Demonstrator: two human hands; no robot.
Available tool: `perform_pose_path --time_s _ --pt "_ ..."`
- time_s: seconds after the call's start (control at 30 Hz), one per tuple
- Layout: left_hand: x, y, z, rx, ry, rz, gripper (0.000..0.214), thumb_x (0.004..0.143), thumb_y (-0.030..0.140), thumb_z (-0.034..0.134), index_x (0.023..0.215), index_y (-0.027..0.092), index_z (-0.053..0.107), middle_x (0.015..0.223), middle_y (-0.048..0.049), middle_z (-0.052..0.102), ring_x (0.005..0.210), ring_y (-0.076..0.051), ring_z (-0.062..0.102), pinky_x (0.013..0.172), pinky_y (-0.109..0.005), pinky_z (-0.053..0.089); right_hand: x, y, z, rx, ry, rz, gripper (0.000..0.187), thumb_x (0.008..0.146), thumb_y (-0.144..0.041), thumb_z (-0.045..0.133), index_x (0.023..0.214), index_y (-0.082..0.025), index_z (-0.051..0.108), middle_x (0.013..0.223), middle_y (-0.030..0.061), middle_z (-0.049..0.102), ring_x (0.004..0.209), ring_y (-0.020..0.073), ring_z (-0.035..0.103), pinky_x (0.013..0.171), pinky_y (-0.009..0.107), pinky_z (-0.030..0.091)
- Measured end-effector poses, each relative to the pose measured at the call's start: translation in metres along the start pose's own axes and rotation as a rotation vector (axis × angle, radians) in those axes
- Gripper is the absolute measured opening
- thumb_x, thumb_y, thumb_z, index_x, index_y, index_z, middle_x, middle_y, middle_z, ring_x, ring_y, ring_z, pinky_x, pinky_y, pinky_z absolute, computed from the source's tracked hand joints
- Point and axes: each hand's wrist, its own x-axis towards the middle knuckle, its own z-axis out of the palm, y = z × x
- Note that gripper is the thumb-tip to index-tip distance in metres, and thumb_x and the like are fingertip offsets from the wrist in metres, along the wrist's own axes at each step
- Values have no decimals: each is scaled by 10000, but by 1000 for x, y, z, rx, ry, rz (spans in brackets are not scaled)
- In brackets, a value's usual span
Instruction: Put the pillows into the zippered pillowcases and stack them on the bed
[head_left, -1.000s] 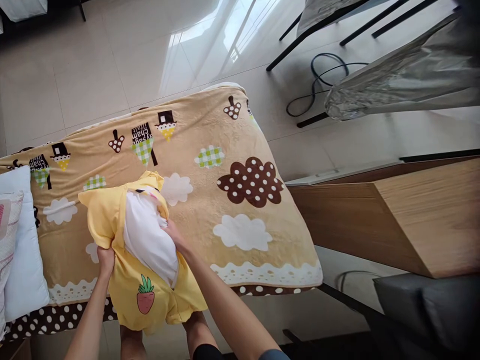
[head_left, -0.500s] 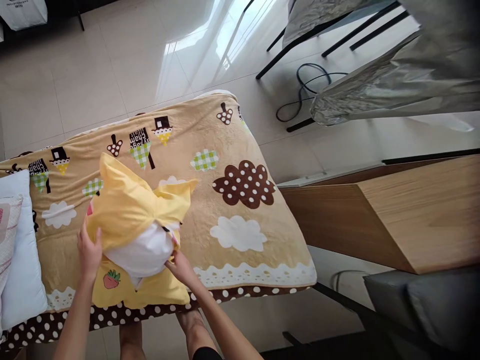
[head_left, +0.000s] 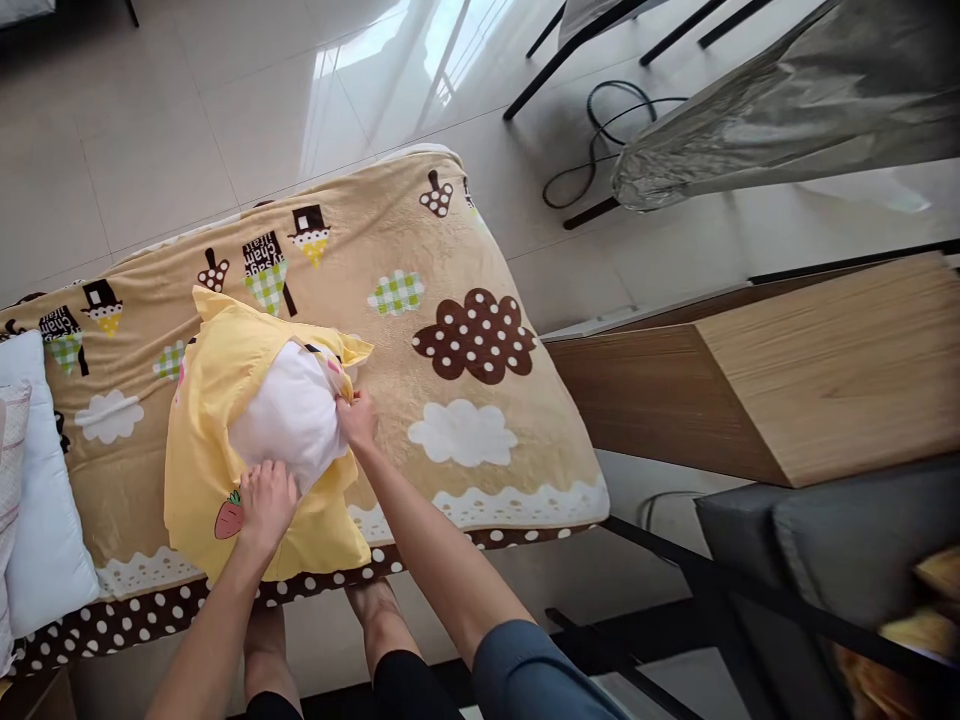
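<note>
Two hands busy: right hand (head_left: 358, 418) pinching the rim of the yellow cover (head_left: 199, 430), left hand (head_left: 268, 500) curled, its hold unclear, against the white pillow (head_left: 281, 405). Pillow bulges leftward of the right hand, long axis hidden, near the blanket's (head_left: 450, 250) front edge.

The tan blanket (head_left: 375, 235) reads "Cham" (printed twice) and, seemingly, "ysage".

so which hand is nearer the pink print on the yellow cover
Left. The left hand is just beside the pink print; the right hand is farther off, higher in view, gripping the yellow cover.
</note>
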Motion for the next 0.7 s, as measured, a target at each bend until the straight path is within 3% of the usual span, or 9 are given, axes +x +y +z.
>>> perform_pose_path --time_s 0.07,0.13,0.2,0.3,0.43,0.53,0.63,0.7 --pt "12 4 -13 -42 149 161 265 927 171 423 1037 145 663 1092 -131 676 1075 -242 625 929 -380 485 -8 1 -3 13 23 -54 207 751 -409 578 818 -213 575 742 48 660 747 218 599 688 297 410" --pt "30 10 -19 -61 273 361 338 911 144 429 1184 146 628 1318 -133 599 1286 -241 510 1053 -382 425 -17 4 -4 34 24 -84 218 776 -432 557 809 -217 557 664 11 630 663 188 570 657 285 406" --pt "49 13 -14 -34 283 469 431 918 200 461 1339 178 551 1497 -109 458 1435 -252 344 1163 -432 314 -21 7 -4 49 15 -83 213 786 -430 542 785 -218 531 595 -19 587 575 160 526 597 270 399" --pt "70 5 9 41 172 435 585 894 335 559 1461 249 441 1592 -97 309 1485 -286 245 1203 -512 216 -14 10 -5 30 -6 -84 172 805 -371 496 717 -225 476 555 -37 528 509 133 460 532 255 372" --pt "71 -31 39 107 107 309 727 821 219 616 1504 289 375 1619 -68 243 1493 -261 230 1224 -498 159 0 12 -19 -88 2 -150 133 815 -286 474 703 -214 482 656 1 553 606 147 478 591 262 367" --pt "65 -54 48 113 116 220 744 809 194 600 1509 301 369 1613 -50 259 1480 -267 263 1219 -500 173 -6 15 -27 -181 -32 -253 35 778 -217 543 794 -193 562 825 53 607 798 185 523 708 280 374" --pt "64 -57 48 119 145 231 756 809 207 588 1517 314 346 1618 -41 240 1487 -259 245 1221 -505 151 -22 14 -20 -322 -78 -350 359 761 -249 618 1113 -188 590 1035 94 609 973 232 516 794 310 382" --pt "65 -50 48 123 141 255 763 806 226 594 1519 325 339 1623 -38 220 1494 -250 229 1222 -505 139 -30 10 -10 -473 -53 -370 592 791 -332 620 1344 -189 466 1140 118 576 1030 263 502 818 348 392"
